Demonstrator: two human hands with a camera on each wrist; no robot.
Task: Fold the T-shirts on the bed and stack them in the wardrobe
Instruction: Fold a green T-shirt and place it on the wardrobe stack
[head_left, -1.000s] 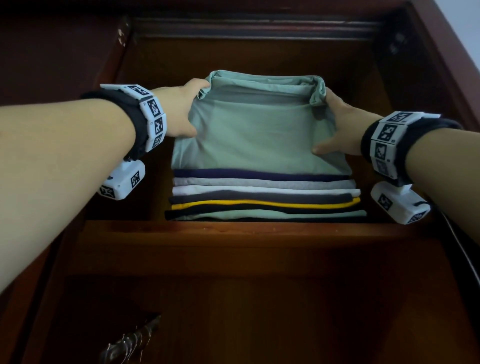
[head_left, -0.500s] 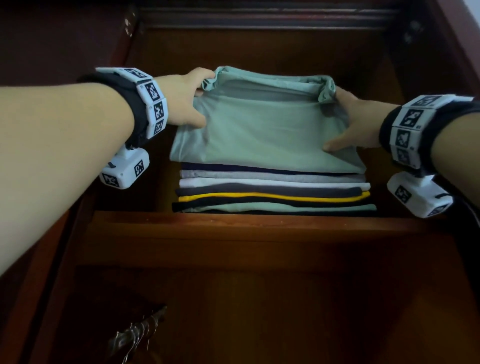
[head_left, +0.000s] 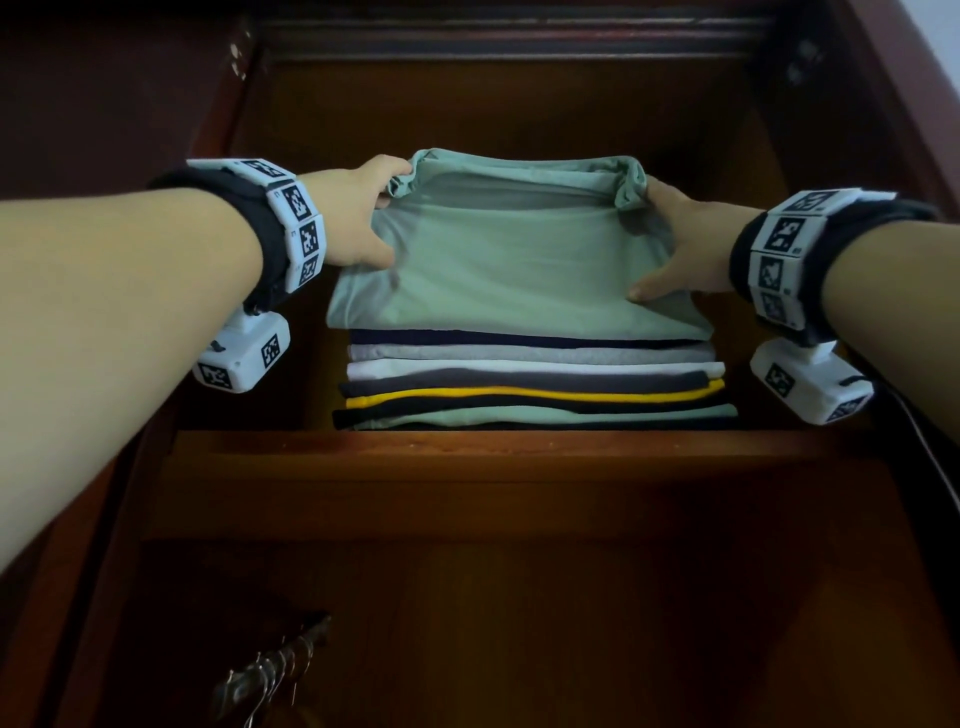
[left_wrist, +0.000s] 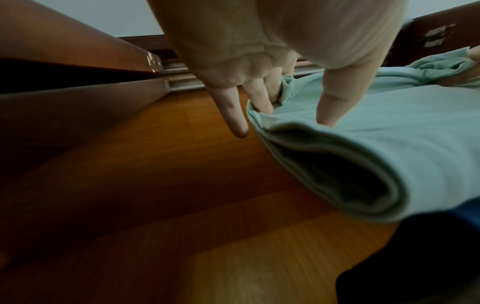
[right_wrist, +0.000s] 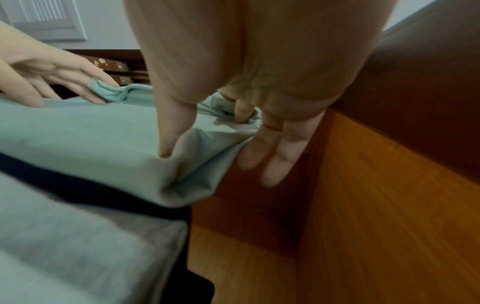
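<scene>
Soft, matt knit cloth on the mint shirt (head_left: 514, 270), smooth across the top and bunched at the far edge. The stack (head_left: 530, 384) beneath is all cloth too, matt, folds flat and even; the grey layer (right_wrist: 78, 242) looks faintly fuzzy. The shelf (left_wrist: 182, 257) is wood with a fine straight grain and a low satin sheen. The hangers (head_left: 270, 670) glint like bare metal. The wristbands (head_left: 296, 223) carry hard, matt white plastic.

A folded mint-green T-shirt (head_left: 511, 265) lies atop the stack of folded T-shirts (head_left: 530, 384) on the wardrobe shelf (head_left: 467, 447).
</scene>
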